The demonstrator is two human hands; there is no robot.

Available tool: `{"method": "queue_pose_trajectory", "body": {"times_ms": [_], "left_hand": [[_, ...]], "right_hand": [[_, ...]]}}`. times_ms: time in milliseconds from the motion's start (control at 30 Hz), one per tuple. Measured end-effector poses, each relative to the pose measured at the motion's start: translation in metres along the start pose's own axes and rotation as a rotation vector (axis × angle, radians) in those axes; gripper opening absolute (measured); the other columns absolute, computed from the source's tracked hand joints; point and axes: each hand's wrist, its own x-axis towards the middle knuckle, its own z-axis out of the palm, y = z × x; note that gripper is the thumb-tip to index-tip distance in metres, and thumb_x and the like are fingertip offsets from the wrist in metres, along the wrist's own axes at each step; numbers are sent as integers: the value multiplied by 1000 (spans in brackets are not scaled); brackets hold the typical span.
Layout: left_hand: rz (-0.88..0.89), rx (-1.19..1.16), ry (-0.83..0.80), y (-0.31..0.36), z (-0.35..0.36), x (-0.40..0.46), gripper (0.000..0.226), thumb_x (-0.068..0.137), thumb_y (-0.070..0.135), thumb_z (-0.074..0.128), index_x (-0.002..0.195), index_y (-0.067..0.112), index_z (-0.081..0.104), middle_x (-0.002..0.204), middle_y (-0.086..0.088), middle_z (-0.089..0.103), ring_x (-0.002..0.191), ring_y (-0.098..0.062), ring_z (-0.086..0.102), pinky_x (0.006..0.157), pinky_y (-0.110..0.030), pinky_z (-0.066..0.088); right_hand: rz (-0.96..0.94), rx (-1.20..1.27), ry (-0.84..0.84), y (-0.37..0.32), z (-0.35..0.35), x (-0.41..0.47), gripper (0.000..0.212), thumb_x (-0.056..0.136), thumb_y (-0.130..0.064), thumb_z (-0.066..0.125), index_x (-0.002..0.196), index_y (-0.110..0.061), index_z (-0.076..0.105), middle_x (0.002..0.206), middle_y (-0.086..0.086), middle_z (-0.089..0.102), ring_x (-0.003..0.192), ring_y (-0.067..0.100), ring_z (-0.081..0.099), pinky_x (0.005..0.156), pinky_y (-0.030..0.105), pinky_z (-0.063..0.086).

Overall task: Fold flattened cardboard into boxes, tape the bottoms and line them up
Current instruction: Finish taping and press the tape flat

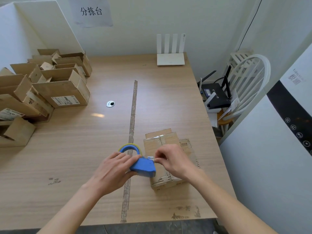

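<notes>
Both hands low, left (116, 168) gripping tape dispenser (143, 167), right (170, 159) pinching tape end (150, 158)

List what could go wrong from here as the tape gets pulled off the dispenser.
1. The right hand pinches only the tip of the tape end, so it may slip and stick back onto the roll.
2. The left hand holds the blue tape dispenser in the air over the cardboard box; loose tape could land crooked or fold onto itself.
3. Nothing holds the box, so it may shift when the tape is pressed on.
</notes>
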Motion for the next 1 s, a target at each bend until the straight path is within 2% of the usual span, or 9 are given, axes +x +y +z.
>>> {"method": "queue_pose_trajectory", "body": {"times_ms": [167,300,367,433,533,667,800,900,1000], "left_hand": [[-88,-111,-41,-10,-1,-6,52,97,61,37,137,30,49,120,16,66,105,-11,62,90,-19,34],[-137,-186,-4,-13,-8,1,57,94,63,42,140,31,48,125,16,65,113,-5,54,90,-18,34],[-127,-185,1,-9,-9,2,54,92,56,48,139,29,51,123,16,67,110,-4,55,89,-19,35],[-103,-157,-1,-4,-8,0,53,91,53,52,137,28,52,118,15,68,105,-7,59,90,-20,36],[-67,-102,14,0,-6,0,52,92,53,52,138,28,52,117,17,67,102,-10,63,91,-23,38],[-3,-36,66,5,-6,9,48,92,50,52,132,24,57,116,13,67,99,-12,63,91,-22,38],[41,22,80,8,-4,14,49,94,49,51,134,22,57,108,10,67,96,-14,63,92,-23,39],[57,27,77,13,-3,16,49,93,49,50,134,23,57,108,10,68,94,-13,63,91,-23,38],[24,-8,67,19,-2,16,52,92,53,50,135,25,56,112,13,69,96,-11,64,89,-22,39]], "right_hand": [[-172,-110,14,21,-6,-5,7,97,-21,70,91,-17,68,89,-14,59,79,6,54,73,27,48],[-218,-109,43,27,-13,-5,6,96,-18,71,92,-18,66,91,-12,61,81,8,58,75,30,53],[-154,27,62,21,-12,-8,7,94,-22,73,90,-18,70,89,-11,65,83,7,63,78,25,56],[-14,191,102,12,-10,-13,20,94,-38,73,84,-21,73,85,-9,71,83,5,68,76,19,56],[262,447,166,7,-7,-19,48,91,-63,66,73,-19,76,78,-6,77,80,5,73,79,27,57],[440,460,231,11,2,-21,29,79,-42,85,68,-18,71,72,-6,76,74,8,72,71,20,54],[546,609,224,15,4,-24,15,75,-18,85,77,-17,70,79,0,77,82,17,73,75,26,57],[575,755,248,18,2,-26,40,73,-3,85,102,-23,66,86,2,77,86,15,74,83,33,62],[513,750,334,19,-3,-28,43,74,2,85,102,-23,65,85,2,76,79,13,74,80,34,64]]}}
